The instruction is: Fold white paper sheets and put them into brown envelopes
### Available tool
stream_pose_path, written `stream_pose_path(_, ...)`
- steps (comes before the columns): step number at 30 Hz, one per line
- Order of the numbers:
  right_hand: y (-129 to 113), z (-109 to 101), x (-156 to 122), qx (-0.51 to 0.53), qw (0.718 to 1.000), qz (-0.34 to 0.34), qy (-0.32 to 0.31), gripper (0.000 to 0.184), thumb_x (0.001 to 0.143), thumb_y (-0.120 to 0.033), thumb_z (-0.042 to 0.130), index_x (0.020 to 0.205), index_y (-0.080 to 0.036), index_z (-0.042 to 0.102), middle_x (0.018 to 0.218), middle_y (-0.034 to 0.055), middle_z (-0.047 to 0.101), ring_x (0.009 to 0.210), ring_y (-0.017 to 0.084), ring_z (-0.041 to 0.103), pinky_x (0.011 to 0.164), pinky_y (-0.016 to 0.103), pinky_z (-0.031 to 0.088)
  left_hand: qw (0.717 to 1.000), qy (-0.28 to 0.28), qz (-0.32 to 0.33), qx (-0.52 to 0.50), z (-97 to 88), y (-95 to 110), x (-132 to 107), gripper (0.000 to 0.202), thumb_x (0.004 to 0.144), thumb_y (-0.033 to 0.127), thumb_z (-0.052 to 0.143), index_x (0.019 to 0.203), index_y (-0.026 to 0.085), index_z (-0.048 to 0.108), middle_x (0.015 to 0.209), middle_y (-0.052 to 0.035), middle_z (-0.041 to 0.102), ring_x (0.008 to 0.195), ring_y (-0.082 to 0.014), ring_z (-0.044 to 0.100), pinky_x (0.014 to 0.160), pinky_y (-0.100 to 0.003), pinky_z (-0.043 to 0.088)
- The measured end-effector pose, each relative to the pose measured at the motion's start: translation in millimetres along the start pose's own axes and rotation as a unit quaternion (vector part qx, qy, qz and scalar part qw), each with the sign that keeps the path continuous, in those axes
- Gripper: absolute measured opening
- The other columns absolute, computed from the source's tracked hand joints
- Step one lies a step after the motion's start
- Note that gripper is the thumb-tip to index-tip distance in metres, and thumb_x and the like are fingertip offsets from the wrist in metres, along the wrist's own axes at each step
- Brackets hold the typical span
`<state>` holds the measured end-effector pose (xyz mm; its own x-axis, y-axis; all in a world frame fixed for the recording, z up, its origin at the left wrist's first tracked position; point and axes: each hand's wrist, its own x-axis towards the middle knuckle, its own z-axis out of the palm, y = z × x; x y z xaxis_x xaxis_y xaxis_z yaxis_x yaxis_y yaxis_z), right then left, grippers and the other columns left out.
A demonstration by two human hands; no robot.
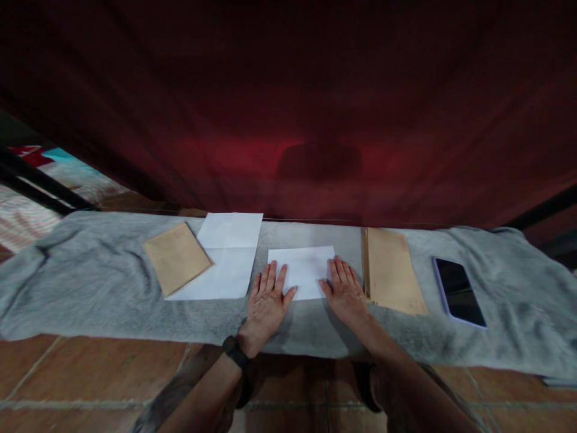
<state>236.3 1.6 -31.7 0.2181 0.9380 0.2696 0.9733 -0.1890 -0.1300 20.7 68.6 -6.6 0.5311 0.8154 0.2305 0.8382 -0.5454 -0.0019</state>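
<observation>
A small folded white sheet (303, 267) lies on the grey cloth (90, 282) in front of me. My left hand (267, 300) rests flat on its left edge, fingers stretched out, a black band on the wrist. My right hand (346, 290) lies flat on its right edge, fingers together and straight. Neither hand grips anything.
A larger white sheet (225, 255) with a crease lies to the left, a brown envelope (177, 257) partly over it. Another brown envelope (392, 270) sits right of my right hand, then a dark phone (458, 291). A dark red curtain (288, 108) hangs behind. Tiled floor below.
</observation>
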Motion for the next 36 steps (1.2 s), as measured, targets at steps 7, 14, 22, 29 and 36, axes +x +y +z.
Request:
stream_pose_path(7, 0, -2, 1, -0.001, 1.000, 0.003, -0.003, 0.064, 0.103, -0.048, 0.033, 0.152, -0.008, 0.037, 0.157, 0.0171, 0.038, 0.143, 0.030, 0.038, 0.118, 0.045, 0.027, 1.000, 0.010, -0.010, -0.014, -0.5, -5, -4, 0.064, 0.100, 0.055, 0.038, 0.151, 0.017, 0.040, 0.159, -0.0167, 0.035, 0.145, -0.0322, 0.036, 0.117, -0.053, 0.034)
stream_pose_path(14, 1, 1, 0, -0.007, 1.000, -0.003, 0.001, 0.065, 0.103, -0.048, 0.032, 0.152, -0.006, 0.035, 0.157, 0.0183, 0.038, 0.144, 0.030, 0.036, 0.118, 0.047, 0.027, 0.998, 0.027, 0.015, -0.063, -6.1, 4, -2, 0.062, 0.101, 0.047, 0.038, 0.151, 0.011, 0.036, 0.158, -0.0181, 0.037, 0.149, -0.0300, 0.030, 0.120, -0.052, 0.031)
stream_pose_path(22, 1, 0, 0, -0.010, 1.000, -0.009, 0.009, 0.064, 0.102, -0.047, 0.034, 0.151, -0.006, 0.037, 0.157, 0.0187, 0.039, 0.143, 0.030, 0.038, 0.118, 0.047, 0.027, 0.982, -0.009, 0.141, -0.121, -7.9, 54, -15, 0.058, 0.101, 0.042, 0.042, 0.151, 0.014, 0.034, 0.160, -0.0134, 0.035, 0.150, -0.0273, 0.026, 0.120, -0.051, 0.031)
stream_pose_path(29, 2, 0, 0, -0.016, 1.000, -0.017, 0.011, 0.064, 0.102, -0.046, 0.036, 0.151, -0.006, 0.037, 0.157, 0.0182, 0.039, 0.143, 0.030, 0.038, 0.118, 0.045, 0.026, 0.982, -0.011, 0.155, -0.107, -6.5, 50, -20, 0.062, 0.101, 0.048, 0.042, 0.152, 0.014, 0.033, 0.160, -0.0140, 0.034, 0.150, -0.0274, 0.026, 0.121, -0.052, 0.029)
stream_pose_path(36, 2, 0, -1, -0.009, 1.000, -0.010, 0.007, 0.064, 0.103, -0.046, 0.035, 0.152, -0.005, 0.036, 0.157, 0.0188, 0.039, 0.143, 0.030, 0.038, 0.118, 0.046, 0.027, 0.991, -0.005, 0.111, -0.080, -2.5, 43, -23, 0.066, 0.101, 0.050, 0.039, 0.154, 0.011, 0.029, 0.160, -0.0174, 0.033, 0.150, -0.0274, 0.026, 0.121, -0.051, 0.029)
